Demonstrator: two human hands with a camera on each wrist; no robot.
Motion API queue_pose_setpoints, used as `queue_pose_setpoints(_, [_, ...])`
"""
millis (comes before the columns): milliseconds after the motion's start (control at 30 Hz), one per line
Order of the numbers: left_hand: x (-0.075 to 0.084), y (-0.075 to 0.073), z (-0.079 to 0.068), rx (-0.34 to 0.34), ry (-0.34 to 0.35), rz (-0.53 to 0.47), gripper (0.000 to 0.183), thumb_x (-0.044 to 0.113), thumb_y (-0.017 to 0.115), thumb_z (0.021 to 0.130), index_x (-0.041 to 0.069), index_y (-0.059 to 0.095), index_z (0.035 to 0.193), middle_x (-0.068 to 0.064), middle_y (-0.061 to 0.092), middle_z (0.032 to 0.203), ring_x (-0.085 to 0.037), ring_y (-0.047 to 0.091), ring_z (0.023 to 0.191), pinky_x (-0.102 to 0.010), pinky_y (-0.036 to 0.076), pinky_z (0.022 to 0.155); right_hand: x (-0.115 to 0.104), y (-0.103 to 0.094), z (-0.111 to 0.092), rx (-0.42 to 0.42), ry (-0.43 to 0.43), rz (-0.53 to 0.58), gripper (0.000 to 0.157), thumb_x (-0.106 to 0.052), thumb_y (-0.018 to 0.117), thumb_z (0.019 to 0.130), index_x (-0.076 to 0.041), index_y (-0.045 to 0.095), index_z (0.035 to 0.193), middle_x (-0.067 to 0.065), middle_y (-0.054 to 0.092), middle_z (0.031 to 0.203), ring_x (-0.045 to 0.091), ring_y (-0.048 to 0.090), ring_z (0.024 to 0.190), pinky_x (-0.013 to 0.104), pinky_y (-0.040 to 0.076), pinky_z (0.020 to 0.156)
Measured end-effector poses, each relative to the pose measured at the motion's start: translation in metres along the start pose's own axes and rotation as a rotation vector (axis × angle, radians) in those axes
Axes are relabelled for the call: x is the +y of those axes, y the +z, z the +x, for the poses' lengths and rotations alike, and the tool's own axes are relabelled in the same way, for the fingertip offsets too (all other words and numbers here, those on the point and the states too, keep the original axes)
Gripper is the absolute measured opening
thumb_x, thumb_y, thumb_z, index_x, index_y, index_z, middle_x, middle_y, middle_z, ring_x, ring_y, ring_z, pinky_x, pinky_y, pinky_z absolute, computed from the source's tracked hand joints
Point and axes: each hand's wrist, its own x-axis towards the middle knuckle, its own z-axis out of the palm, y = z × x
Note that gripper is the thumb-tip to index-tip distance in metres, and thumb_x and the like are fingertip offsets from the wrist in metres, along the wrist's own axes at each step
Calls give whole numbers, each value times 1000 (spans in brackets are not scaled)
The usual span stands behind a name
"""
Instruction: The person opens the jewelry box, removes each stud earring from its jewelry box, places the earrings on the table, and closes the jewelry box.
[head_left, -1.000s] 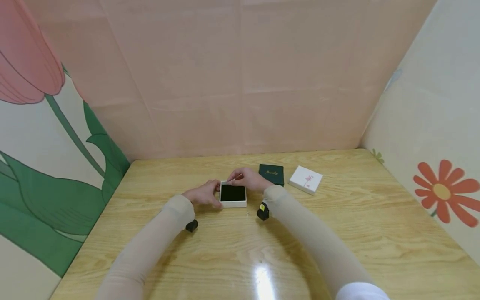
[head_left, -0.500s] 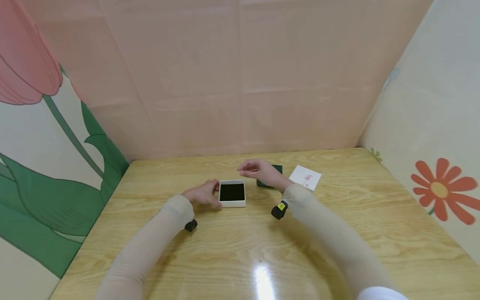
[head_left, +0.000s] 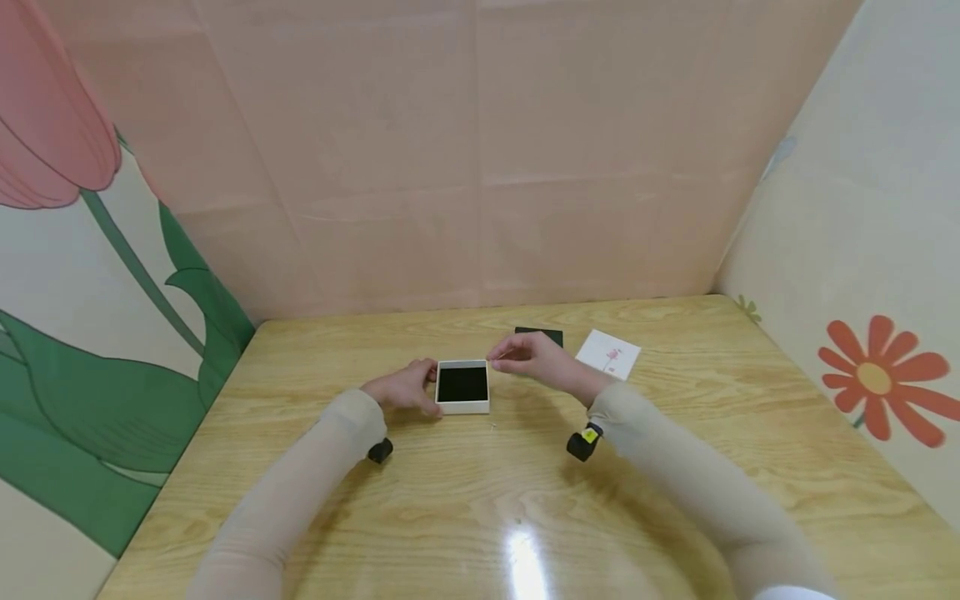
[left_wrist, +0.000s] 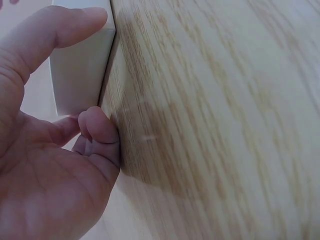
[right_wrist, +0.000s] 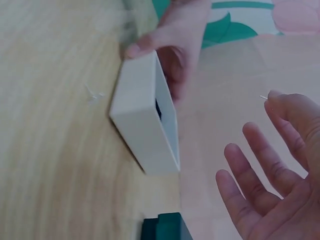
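A shallow white box (head_left: 462, 407) with a black lining rests on the wooden table. My left hand (head_left: 405, 387) holds its left side. In the left wrist view the thumb (left_wrist: 82, 25) lies on the near wall and the fingers reach the far corner. Just right of the box's back corner is my right hand (head_left: 536, 358), raised above the table. Its thumb and forefinger pinch a thin silvery pin (right_wrist: 263, 97), while the other fingers spread loosely. Most of the pin is hidden in the fingertips. Tiny pale pieces (right_wrist: 94, 94) lie on the table in front of the box.
Behind the right hand, partly hidden by it, sits a dark green box (head_left: 542, 333). To its right lies a white square box (head_left: 609, 353) with a pink flower print. A pink backdrop (head_left: 480, 167) closes off the table's far edge.
My right hand has lifted out from over the white box's back edge and moved right, then slightly down, passing in front of the green box. The left hand stays on the white box.
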Motion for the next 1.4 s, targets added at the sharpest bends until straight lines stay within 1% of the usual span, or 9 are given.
queue_pose_setpoints(133, [-1,1,0,1,0,0,73,12,84,70,1,42,129,-12,42,121,-24,38,111,-40,33,102,2,5,-11,-64,-10,0,23,-13,67,91,1,68,110,15,68,108,17,65,95,30,53,82])
queue_pose_setpoints(267, [-3,1,1,-2,7,12,72,12,84,70,1,43,128,-12,43,121,-24,38,111,-41,33,102,9,10,-19,-134,-42,-39,20,-8,67,90,5,68,107,18,69,109,21,65,96,30,54,83])
queue_pose_setpoints(433, [-3,0,2,-10,1,4,73,12,84,71,1,42,130,-12,42,123,-25,37,114,-43,31,106,17,16,-26,-210,-56,-90,16,-8,66,90,2,70,103,13,70,106,21,65,96,30,53,84])
queue_pose_setpoints(533, [-3,-1,2,-13,-3,5,74,13,83,72,1,41,132,-12,42,126,-25,37,117,-43,28,109,21,20,-29,-245,-31,-115,14,-11,67,91,-2,71,101,9,71,102,15,64,91,26,52,80])
queue_pose_setpoints(633, [-2,-1,1,-17,-6,6,74,13,83,73,1,41,133,-12,41,126,-25,37,117,-44,29,109,27,24,-30,-276,-11,-121,13,-10,67,90,-2,71,99,8,71,99,10,62,86,22,51,76])
queue_pose_setpoints(800, [-1,-1,0,-19,-15,2,74,14,83,74,2,41,133,-12,41,127,-25,37,116,-43,30,108,34,30,-29,-295,-14,-132,11,-9,68,89,-3,71,98,5,71,97,5,60,85,20,50,76])
queue_pose_setpoints(900, [0,-1,0,-19,-11,6,74,14,83,73,1,40,133,-12,41,127,-25,37,117,-44,30,108,33,32,-28,-301,-2,-133,10,-9,69,89,-5,72,98,2,71,97,6,60,84,20,50,75])
queue_pose_setpoints(1100, [2,-1,-1,-14,-9,3,72,13,83,73,1,41,131,-12,41,126,-26,37,116,-43,31,107,32,33,-26,-324,10,-131,11,-6,68,89,-3,71,98,4,71,95,6,59,82,20,51,72])
queue_pose_setpoints(1400, [1,-1,-2,-12,8,6,70,12,83,73,1,42,129,-13,41,123,-26,37,113,-42,32,104,34,36,-23,-328,-42,-183,11,-5,69,87,-3,72,97,3,71,91,2,56,78,18,49,71])
